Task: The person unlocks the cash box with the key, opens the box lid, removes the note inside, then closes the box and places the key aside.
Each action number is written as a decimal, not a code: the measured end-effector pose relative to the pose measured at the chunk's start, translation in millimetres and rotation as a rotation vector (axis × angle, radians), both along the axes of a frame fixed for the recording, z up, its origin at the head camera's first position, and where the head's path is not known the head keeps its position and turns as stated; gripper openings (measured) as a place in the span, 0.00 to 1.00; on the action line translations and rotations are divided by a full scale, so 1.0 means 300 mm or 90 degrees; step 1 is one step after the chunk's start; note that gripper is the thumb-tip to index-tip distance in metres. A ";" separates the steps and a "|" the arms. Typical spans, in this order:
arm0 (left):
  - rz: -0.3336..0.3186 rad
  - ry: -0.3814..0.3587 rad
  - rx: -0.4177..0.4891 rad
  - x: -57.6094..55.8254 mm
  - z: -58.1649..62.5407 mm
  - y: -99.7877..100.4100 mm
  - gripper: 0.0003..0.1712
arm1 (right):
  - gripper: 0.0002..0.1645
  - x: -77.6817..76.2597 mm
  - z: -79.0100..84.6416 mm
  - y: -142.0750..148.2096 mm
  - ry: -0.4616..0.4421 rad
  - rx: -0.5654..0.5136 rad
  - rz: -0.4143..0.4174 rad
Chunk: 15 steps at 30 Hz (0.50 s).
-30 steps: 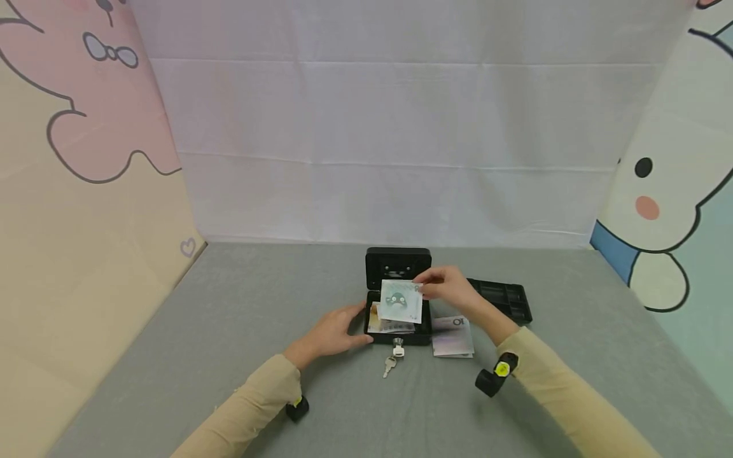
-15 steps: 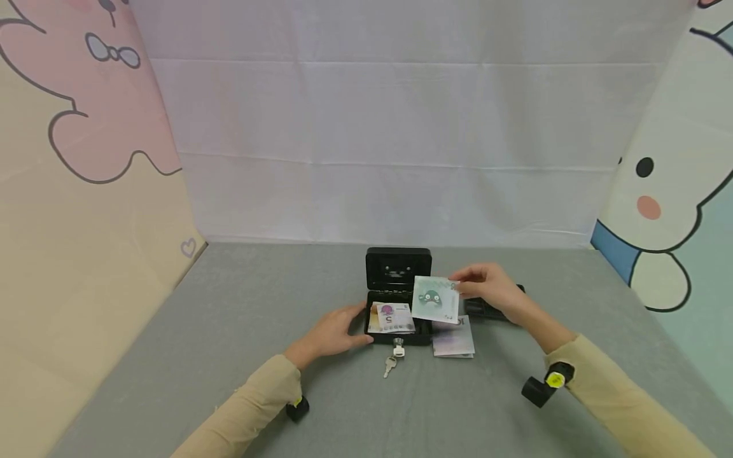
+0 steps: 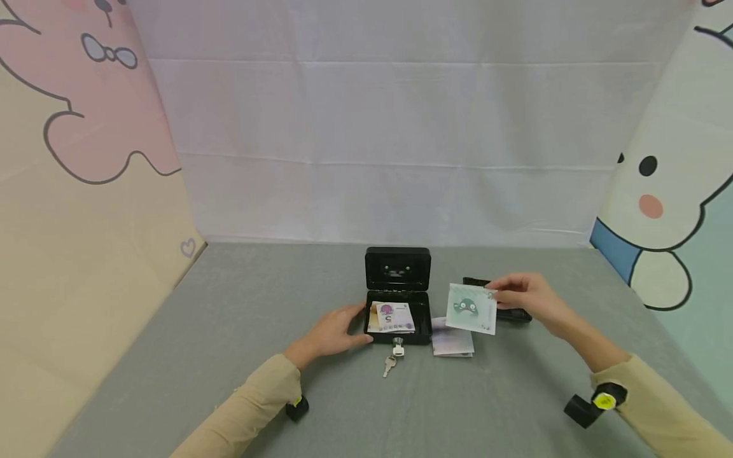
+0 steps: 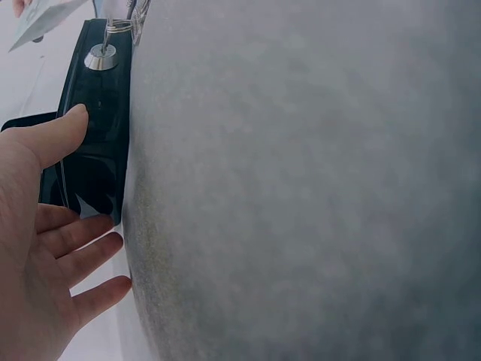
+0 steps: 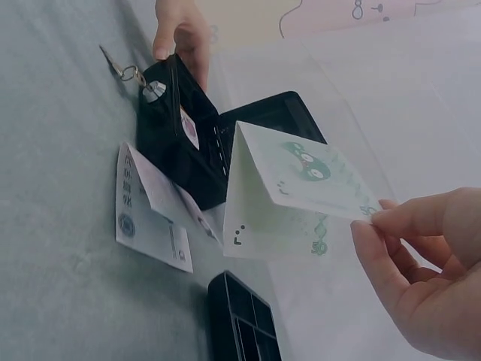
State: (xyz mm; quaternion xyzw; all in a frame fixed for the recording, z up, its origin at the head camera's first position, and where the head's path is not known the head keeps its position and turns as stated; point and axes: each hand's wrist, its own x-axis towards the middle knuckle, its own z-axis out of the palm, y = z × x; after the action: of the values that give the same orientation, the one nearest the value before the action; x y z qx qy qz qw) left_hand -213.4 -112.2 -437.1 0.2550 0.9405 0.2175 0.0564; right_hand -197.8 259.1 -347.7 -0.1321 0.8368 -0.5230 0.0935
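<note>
A folded green play banknote point(image 3: 471, 308) with a cartoon face is pinched between the thumb and fingertips of my right hand point(image 3: 529, 299), right of the cash box and above the table. In the right wrist view the folded banknote point(image 5: 297, 169) hangs part-way unfolded. My left hand point(image 3: 332, 331) touches the left side of the black cash box point(image 3: 424, 318), thumb near its front corner. The left wrist view shows the left hand's fingers point(image 4: 90, 259) fairly straight. The box lid point(image 3: 397, 268) stands up. Inside lie folded banknotes point(image 3: 396, 318), the top one marked 5.
Right of the box a folded purple banknote point(image 3: 452, 342) lies on the grey tabletop point(image 3: 286, 280). A black compartment tray point(image 5: 242, 320) sits behind it, partly hidden by my right hand in the head view. Keys point(image 3: 390, 364) hang from the box's front lock.
My right hand has carried the green banknote from above the open box to the right, over toward the tray, uncovering the banknotes inside. The left hand has stayed at the box.
</note>
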 end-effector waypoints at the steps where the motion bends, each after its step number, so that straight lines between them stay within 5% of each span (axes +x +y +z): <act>1: 0.000 -0.001 0.000 0.000 0.001 0.000 0.43 | 0.19 0.004 0.002 0.010 -0.002 0.004 -0.001; 15: -0.002 -0.011 0.004 0.001 0.003 0.000 0.44 | 0.20 0.059 -0.026 0.154 -0.063 0.093 -0.038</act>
State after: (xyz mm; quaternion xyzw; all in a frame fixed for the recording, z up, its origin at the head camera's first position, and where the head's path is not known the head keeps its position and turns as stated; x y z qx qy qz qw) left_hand -213.0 -112.3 -436.1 0.2547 0.9389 0.2224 0.0639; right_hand -180.1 305.4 -355.6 -0.0741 0.8708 -0.4688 0.1283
